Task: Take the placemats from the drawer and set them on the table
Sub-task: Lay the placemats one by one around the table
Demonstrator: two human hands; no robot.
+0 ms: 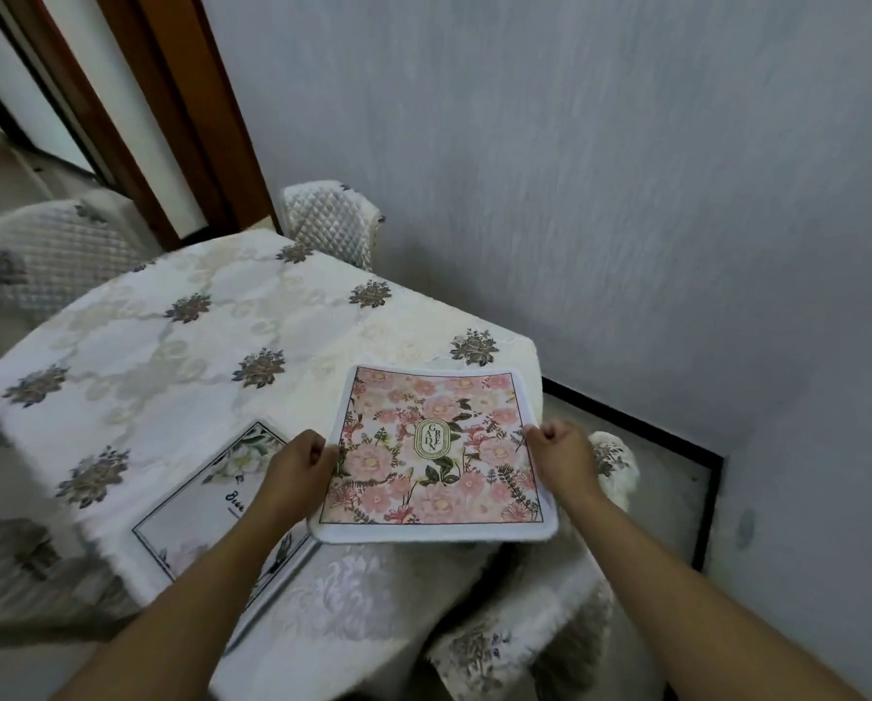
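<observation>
A pink floral placemat [434, 447] with a white border hangs over the near right corner of the table [211, 316], which wears a cream floral tablecloth. My left hand [300, 465] pinches the mat's left edge. My right hand [563, 455] pinches its right edge. Whether the mat touches the cloth I cannot tell. A second placemat [206, 508], white with green and white flowers and a dark frame line, lies flat on the table to the left; my left forearm covers part of it.
Quilted white chairs stand at the far left [44, 260], at the table's far end [330, 222] and close on the right [613, 460]. A grey wall [626, 194] runs along the right. A brown door frame [181, 118] is at the back left.
</observation>
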